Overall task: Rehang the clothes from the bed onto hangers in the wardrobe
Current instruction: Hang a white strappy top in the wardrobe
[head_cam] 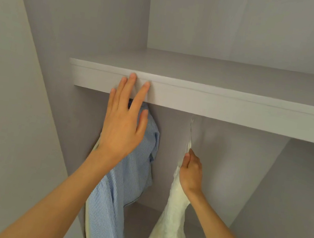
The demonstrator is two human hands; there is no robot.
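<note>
Wardrobe (38,60): grey interior, side walls and back panel; the landmark for all below is its shelf.

Shelf (215,105): thick grey board running across the wardrobe. Any rail sits under it and is hidden from this view.

Striped shirt (121,185): blue and white, hanging below the shelf's left part, bunched near the top. Its hanger cannot be seen.

White garment (171,223): cream, fluffy, hanging below the shelf toward the middle, well right of the shirt but not touching it. A thin hanger hook (191,130) rises from its top to just under the shelf's lower edge; whether it is seated on a rail cannot be told.

Left hand (125,120): fingers straight and spread, tips resting on the shelf's front face, palm in front of the shirt's top. It holds nothing.

Right hand (191,172): below the shelf, fingers curled, pinching the top of the white garment at the hanger's neck.

Step in hand, as judged: seating the white garment's hook. Advice: steady the body with the left hand on the shelf, lift the neck straight up, feel the hook drop over the rail before letting go, and leave a gap beside the shirt.
</note>
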